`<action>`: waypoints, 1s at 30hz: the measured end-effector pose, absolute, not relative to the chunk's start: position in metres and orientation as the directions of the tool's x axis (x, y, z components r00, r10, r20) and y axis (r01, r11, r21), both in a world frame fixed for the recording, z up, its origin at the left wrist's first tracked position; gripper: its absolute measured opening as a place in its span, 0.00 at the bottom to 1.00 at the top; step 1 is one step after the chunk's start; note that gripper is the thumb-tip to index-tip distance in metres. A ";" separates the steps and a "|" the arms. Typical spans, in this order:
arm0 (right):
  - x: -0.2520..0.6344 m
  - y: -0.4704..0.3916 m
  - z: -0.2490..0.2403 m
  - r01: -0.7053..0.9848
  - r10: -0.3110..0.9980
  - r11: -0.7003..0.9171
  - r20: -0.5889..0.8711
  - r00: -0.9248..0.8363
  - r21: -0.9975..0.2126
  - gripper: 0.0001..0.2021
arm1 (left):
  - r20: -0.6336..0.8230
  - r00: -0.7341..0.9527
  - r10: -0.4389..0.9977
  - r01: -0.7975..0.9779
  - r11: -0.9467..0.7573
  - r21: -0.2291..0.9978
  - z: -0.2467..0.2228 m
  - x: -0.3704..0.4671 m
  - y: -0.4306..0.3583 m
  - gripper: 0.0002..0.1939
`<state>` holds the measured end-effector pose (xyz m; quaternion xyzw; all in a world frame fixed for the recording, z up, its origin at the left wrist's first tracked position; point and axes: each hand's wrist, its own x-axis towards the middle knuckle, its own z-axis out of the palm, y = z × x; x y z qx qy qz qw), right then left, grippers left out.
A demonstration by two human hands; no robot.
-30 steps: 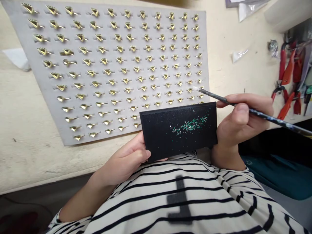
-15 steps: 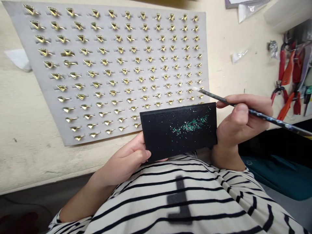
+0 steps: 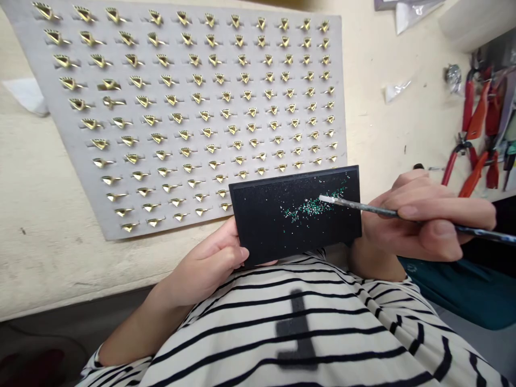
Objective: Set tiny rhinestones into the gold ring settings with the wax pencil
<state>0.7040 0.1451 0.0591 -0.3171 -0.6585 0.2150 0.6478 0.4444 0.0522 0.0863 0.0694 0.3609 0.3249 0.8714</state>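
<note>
My left hand [image 3: 213, 258] grips the lower left corner of a black tray [image 3: 262, 231], thumb on top. Small green and clear stones [image 3: 310, 207] lie scattered over the tray's middle and right part. Between the fingers of my right hand [image 3: 431, 215] is a thin dark pen-like stick [image 3: 371, 208]; its white tip [image 3: 326, 199] is over the stones, and whether it touches them I cannot tell. Beyond the tray, a grey board [image 3: 344, 97] carries rows of gold rings [image 3: 197, 79] with triangular tops.
Red-handled pliers [image 3: 467, 107] and other tools lie at the right edge of the table [image 3: 379, 123]. Small plastic bags [image 3: 397, 91] rest right of the board. A white piece [image 3: 26, 95] sticks out at its left side.
My right hand has moved right and down, and the stick's white tip has gone from over the rings to over the stones. My left hand and the tray are almost unmoved.
</note>
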 end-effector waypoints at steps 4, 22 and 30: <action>0.702 0.147 0.056 0.164 0.656 0.730 0.747 0.103 -0.664 0.09 | -0.593 0.526 0.610 -0.516 0.783 0.347 0.086 0.444 0.051 0.21; 0.702 0.152 0.054 0.165 0.646 0.747 0.762 0.052 -0.644 0.12 | -0.600 0.515 0.613 -0.490 0.784 0.381 0.086 0.444 0.052 0.21; 0.689 0.152 0.052 0.515 0.786 0.426 0.587 0.196 -0.744 0.08 | -0.629 0.503 0.593 -0.445 0.802 0.399 0.084 0.442 0.051 0.19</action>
